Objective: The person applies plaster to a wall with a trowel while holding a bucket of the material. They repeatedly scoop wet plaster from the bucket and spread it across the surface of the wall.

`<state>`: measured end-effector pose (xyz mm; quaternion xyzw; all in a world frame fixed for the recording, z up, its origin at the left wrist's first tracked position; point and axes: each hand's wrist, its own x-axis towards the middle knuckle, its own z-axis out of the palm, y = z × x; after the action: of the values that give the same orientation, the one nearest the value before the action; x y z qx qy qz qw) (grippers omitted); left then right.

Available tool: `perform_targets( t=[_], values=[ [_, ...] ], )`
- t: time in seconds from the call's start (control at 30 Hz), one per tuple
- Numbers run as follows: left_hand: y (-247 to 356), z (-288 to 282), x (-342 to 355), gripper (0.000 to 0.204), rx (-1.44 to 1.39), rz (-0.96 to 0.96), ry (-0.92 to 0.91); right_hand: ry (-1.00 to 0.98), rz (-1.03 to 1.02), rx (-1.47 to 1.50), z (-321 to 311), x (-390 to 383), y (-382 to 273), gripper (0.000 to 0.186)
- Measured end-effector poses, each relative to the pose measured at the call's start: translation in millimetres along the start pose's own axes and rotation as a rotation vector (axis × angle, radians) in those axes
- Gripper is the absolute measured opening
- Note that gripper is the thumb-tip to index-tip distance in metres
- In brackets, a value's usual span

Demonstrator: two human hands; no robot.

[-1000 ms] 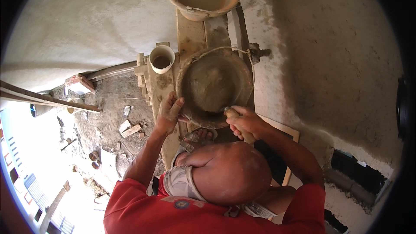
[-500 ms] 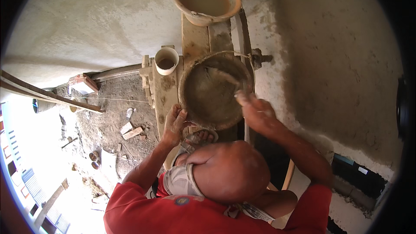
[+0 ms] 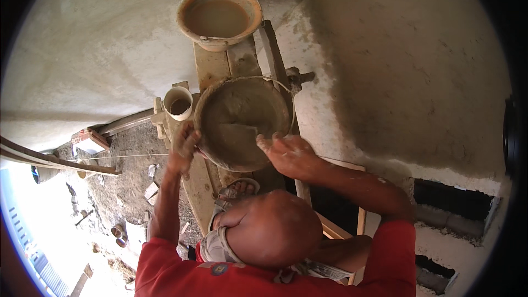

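Note:
My left hand [image 3: 181, 151] is closed on the left rim of a round basin [image 3: 204, 99] of wet grey mortar, which rests on wooden planks [image 3: 212, 69]. My right hand [image 3: 289, 154], at the basin's lower right, grips a trowel; its handle is hidden under my fingers and its pale blade [image 3: 239, 131] lies in the mortar. A thin wire handle arches round the basin's back and right edge. A small white cup [image 3: 177, 116] with dark contents stands just left of the basin.
A clay-coloured bucket [image 3: 217, 45] of cloudy water sits at the planks' far end. Plastered walls [image 3: 412, 88] surround the scaffold. My sandalled foot [image 3: 239, 190] is below the basin. Rubble ground [image 3: 126, 181] lies down at the left, with long boards [image 3: 66, 165]; dark openings [image 3: 451, 201] show at lower right.
My right hand and trowel went up into the basin, then swung left and down, the blade now flatter in the mortar. My left hand stays at the rim. The whole view has shifted.

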<state>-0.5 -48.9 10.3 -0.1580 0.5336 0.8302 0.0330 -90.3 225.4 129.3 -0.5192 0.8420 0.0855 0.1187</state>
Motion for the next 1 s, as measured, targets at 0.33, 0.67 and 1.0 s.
perform_targets(
  t=[0.33,0.67,1.0],
  values=[
    [-9.3,-24.8,21.7,0.036,0.251,0.071,-0.009,0.159,-0.208,0.015,18.1,12.9,13.3,0.023],
    [-55.1,42.5,-44.5,0.086,0.708,0.415,0.323,-0.223,-0.121,0.043,-6.3,12.6,10.3,0.034],
    [-60.4,42.5,-37.8,0.085,0.897,0.392,0.359,0.179,-0.177,-0.19,-55.2,68.0,73.7,0.019]
  ],
)
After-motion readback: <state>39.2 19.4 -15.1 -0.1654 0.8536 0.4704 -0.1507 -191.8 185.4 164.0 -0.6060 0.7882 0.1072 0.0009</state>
